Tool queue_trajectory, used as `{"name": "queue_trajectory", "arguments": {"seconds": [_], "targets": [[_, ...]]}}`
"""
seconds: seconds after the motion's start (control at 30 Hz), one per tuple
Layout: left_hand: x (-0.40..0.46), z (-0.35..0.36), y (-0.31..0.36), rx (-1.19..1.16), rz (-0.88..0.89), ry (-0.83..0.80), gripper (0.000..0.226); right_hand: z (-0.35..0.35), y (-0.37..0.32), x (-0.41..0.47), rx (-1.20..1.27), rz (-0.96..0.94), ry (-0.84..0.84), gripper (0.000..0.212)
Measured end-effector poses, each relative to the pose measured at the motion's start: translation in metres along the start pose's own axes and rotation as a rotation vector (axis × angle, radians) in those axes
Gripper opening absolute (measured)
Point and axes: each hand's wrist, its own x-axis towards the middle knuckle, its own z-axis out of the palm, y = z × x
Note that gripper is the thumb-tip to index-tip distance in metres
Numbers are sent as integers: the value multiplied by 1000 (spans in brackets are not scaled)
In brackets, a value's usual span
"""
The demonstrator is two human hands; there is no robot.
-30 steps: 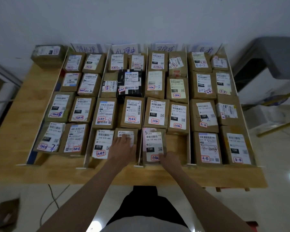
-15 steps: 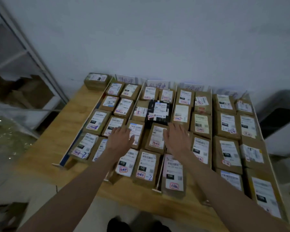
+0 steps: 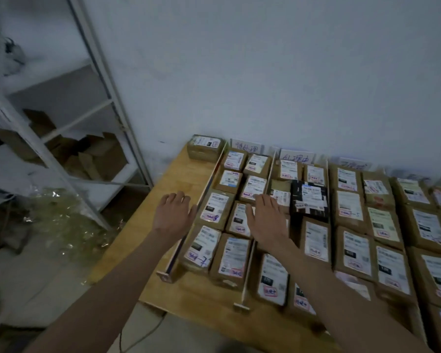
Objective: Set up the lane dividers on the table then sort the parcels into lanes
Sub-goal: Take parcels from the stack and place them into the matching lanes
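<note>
Parcels (image 3: 313, 238) fill the lanes on the table (image 3: 178, 174), labels up so each can be read against the handwritten lane signs (image 3: 247, 147) propped along the far wall. On the far left stands a metal shelf (image 3: 61, 128) with loose cardboard. One lone parcel (image 3: 205, 147) sits at the far left corner, outside the leftmost divider (image 3: 196, 215), apparently not yet sorted. The left hand (image 3: 172, 215) hovers over bare wood just left of that divider, fingers loose and holding nothing. The right hand (image 3: 265, 217) is spread flat over the first two lanes, also grasping nothing; whether it touches them I cannot tell. Both seem headed for the stray.
</note>
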Motion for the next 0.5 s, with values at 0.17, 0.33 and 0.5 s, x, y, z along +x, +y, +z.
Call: {"name": "queue_trajectory", "arguments": {"seconds": [0.17,0.33,0.5], "targets": [[7,2,-81,4,32,-1,46,22,-75,16,49,96,-11,48],[26,2,-129,7,54,-10,47,39,-122,36,82,159,-25,48],[61,10,-154,-10,44,-18,48,48,-143,69,78,205,-1,42]]}}
